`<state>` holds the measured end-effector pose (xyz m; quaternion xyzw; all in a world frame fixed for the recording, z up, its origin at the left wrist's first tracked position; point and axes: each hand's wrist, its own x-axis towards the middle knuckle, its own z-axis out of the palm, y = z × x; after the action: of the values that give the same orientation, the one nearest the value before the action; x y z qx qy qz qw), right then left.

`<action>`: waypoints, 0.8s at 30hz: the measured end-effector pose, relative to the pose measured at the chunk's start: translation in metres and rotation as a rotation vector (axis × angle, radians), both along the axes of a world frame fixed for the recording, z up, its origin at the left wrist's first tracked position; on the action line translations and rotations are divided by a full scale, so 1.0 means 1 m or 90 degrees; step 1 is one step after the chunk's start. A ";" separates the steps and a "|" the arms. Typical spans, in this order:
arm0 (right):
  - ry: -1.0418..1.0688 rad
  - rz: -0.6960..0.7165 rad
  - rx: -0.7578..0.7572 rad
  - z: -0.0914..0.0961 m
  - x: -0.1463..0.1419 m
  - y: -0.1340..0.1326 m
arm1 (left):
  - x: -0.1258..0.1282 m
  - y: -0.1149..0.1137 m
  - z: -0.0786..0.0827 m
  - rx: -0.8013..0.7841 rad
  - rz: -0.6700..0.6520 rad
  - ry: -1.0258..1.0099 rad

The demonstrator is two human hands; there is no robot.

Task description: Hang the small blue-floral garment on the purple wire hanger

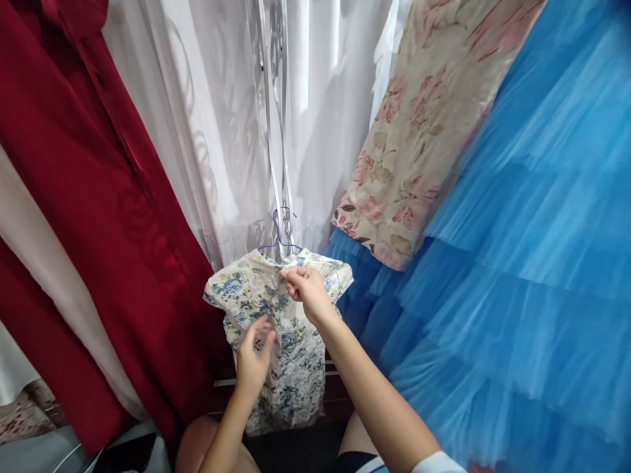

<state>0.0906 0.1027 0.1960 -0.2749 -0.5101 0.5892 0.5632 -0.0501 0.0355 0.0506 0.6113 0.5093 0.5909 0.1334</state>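
A small short-sleeved dress (290, 374), white with blue flowers and green leaves, hangs in front of me on a purple hanger (278, 231). At the top of its opening, by the neckline, my right hand (306, 289) pinches the fabric edge between thumb and fingers. Whether a zip pull or button is also in that pinch is hidden. Lower down, my left hand (254, 351) is slightly blurred in front of the dress, its thumb and curved fingers apart, holding nothing I can see.
The hanger's hook is at a white metal stand (276, 131) before white curtains (325, 131). Long red fabric (133, 217) hangs on the left. A cream pink-flowered garment (399, 157) and a tiered blue tulle skirt (513, 295) hang on the right. A dark flat object (125, 453) lies lower left.
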 end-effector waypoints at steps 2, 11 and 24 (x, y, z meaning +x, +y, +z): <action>-0.035 -0.024 0.031 -0.005 0.002 -0.004 | -0.002 0.010 0.051 0.052 -0.004 -0.031; -0.188 -0.172 0.137 -0.022 0.003 0.008 | 0.002 0.041 0.161 0.193 -0.009 0.315; -0.241 -0.103 0.097 -0.077 0.012 -0.013 | -0.079 0.081 0.071 -0.102 0.071 -0.760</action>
<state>0.1024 0.0893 0.1191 -0.3771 -0.6259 0.4395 0.5224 -0.1292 0.1161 0.1214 0.1348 0.4205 0.7976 0.4108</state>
